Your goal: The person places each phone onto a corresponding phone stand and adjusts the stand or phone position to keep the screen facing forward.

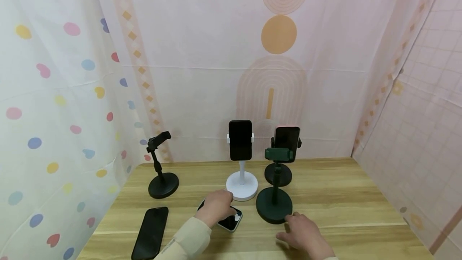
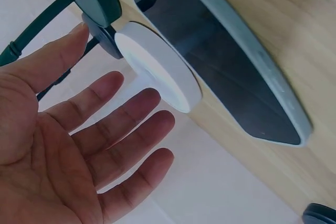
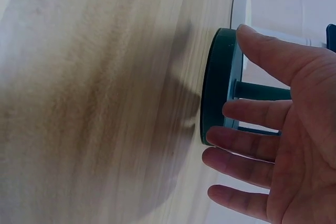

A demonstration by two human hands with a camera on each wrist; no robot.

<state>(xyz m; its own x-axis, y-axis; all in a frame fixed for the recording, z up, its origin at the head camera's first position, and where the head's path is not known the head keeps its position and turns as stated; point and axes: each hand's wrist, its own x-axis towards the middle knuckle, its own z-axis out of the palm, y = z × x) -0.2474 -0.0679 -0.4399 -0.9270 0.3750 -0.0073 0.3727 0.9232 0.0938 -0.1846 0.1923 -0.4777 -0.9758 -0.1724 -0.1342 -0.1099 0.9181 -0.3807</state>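
My left hand (image 1: 216, 207) hovers over a phone with a pale green frame (image 1: 231, 223), which lies face up on the table. In the left wrist view the fingers of this hand (image 2: 68, 135) spread loosely, apart from the phone (image 2: 226, 61). At the front edge of a dark green phone stand's round base (image 1: 273, 208) is my right hand (image 1: 302, 232). The right wrist view shows that hand (image 3: 283, 124) with fingers extended, fingertips right at the green base (image 3: 216, 87). The green stand's holder (image 1: 278, 154) carries no phone.
A white stand (image 1: 242, 187) bears a black phone (image 1: 240, 140). Behind the green stand, a black stand (image 1: 285, 175) carries a pink-edged phone (image 1: 287, 135). Another black stand (image 1: 163, 185) stands at left without a phone. A large black phone (image 1: 150, 232) lies at front left on the wooden table (image 1: 346, 204).
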